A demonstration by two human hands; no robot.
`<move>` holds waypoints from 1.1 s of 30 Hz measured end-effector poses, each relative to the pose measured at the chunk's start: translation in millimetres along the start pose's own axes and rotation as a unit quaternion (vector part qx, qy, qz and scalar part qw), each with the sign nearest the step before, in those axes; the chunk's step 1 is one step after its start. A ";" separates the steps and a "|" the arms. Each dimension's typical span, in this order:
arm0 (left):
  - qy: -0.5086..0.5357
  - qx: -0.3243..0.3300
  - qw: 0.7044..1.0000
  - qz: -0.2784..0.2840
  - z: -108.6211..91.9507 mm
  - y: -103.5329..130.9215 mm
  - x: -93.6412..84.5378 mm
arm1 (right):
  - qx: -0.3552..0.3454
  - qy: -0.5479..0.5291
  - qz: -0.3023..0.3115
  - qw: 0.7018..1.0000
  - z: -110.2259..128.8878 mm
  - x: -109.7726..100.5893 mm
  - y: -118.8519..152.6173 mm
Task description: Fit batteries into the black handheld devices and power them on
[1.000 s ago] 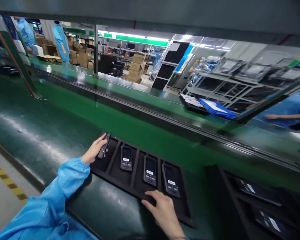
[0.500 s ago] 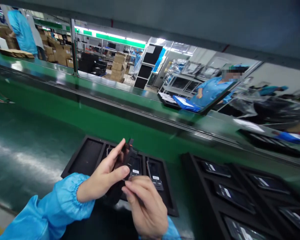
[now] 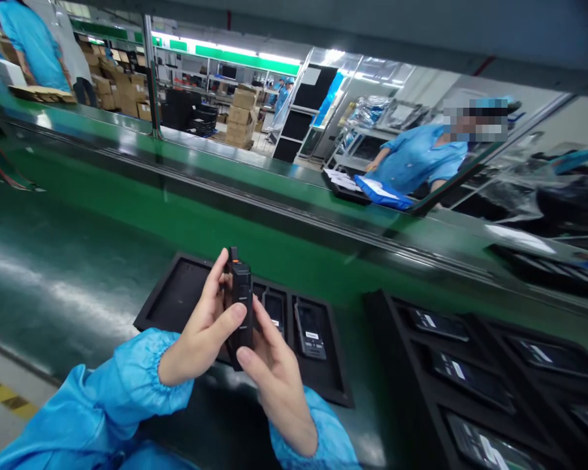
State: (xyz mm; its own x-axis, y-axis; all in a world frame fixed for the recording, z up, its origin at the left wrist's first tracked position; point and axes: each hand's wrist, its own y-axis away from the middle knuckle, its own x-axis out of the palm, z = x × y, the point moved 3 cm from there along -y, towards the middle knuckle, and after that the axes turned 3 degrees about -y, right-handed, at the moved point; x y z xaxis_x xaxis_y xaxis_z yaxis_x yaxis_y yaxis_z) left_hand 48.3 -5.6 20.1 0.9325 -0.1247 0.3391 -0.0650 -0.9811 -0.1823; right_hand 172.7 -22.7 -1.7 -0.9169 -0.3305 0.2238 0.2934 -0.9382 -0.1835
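A thick black handheld device [image 3: 242,300] with a short stub and an orange ring on top stands nearly upright, its narrow side facing me. My left hand [image 3: 208,323] grips it from the left, thumb across the side. Against its right edge and lower end rests my right hand [image 3: 274,365], fingers behind and thumb in front, so both hands hold it. Below lies a black foam tray [image 3: 340,365]. Its left slot is bare, and a device with a white label [image 3: 311,329] sits in the right slot. Another device [image 3: 274,313] is partly hidden by my hands.
At the right, a larger black foam tray [image 3: 396,365] holds several labelled devices. A green ledge with a metal rail [image 3: 294,222] runs behind the work surface [image 3: 68,281]. Beyond it, a person in blue [image 3: 416,156] is beside papers and a blue bag [image 3: 382,194].
The device has turned so its side faces me more squarely. My right hand has opened from a pinch near its lower end and now wraps its right side. The view has shifted slightly.
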 end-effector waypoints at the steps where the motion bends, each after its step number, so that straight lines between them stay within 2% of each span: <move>1: 0.003 -0.007 1.000 0.018 -1.4 2.1 -0.4 | 0.005 -0.010 0.002 1.000 -0.6 -0.3 1.1; 6: -0.017 -0.016 0.990 0.138 -10.0 9.2 -2.8 | 0.005 -0.023 0.010 1.000 3.7 -2.6 7.4; 10: -0.021 0.004 0.983 0.185 -10.4 9.9 -4.0 | 0.002 -0.014 0.008 1.000 6.8 -4.1 11.2; 17: -0.021 0.022 0.985 0.168 -6.7 8.3 -0.6 | 0.014 0.027 -0.012 0.999 4.3 -6.6 16.1; 22: -0.033 0.009 0.987 0.157 -3.9 5.8 -1.2 | 0.014 0.006 -0.011 1.000 10.0 -5.4 12.8; 30: -0.056 0.036 0.985 0.157 -0.1 4.6 -0.1 | -0.003 -0.011 -0.042 0.999 4.2 -6.2 9.5; 33: -0.037 0.036 0.985 0.163 -1.0 3.6 1.3 | 0.008 -0.009 -0.036 0.999 6.4 -7.2 11.6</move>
State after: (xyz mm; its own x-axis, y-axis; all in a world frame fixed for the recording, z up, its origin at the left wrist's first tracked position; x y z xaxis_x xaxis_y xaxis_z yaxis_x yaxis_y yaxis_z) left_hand 48.9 -9.4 20.9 0.8899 -0.4174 0.1840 -0.3424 -0.8777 -0.3353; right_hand 184.5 -31.9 0.7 -0.9310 -0.2635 0.2525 0.2308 -0.9611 -0.1519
